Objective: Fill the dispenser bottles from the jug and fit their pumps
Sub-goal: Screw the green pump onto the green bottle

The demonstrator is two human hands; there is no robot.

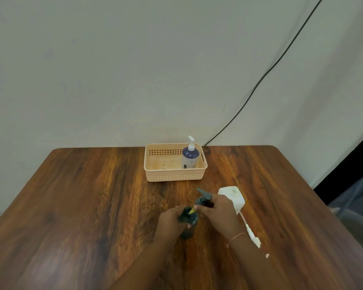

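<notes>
A dark dispenser bottle [189, 223] stands on the wooden table [92, 206], and my left hand [170, 221] grips it from the left. My right hand [217, 210] holds a dark grey pump [203, 197] tilted above the bottle, its yellowish tube [192, 210] entering the bottle's mouth. A white jug [233, 197] lies just right of my right hand, partly hidden by it. A blue bottle with a white pump [190, 155] stands inside the peach basket [174, 176].
The peach basket sits at the table's far edge by the wall. A white pump with a tube [253, 235] lies on the table right of my right wrist. A black cable [260, 80] runs down the wall.
</notes>
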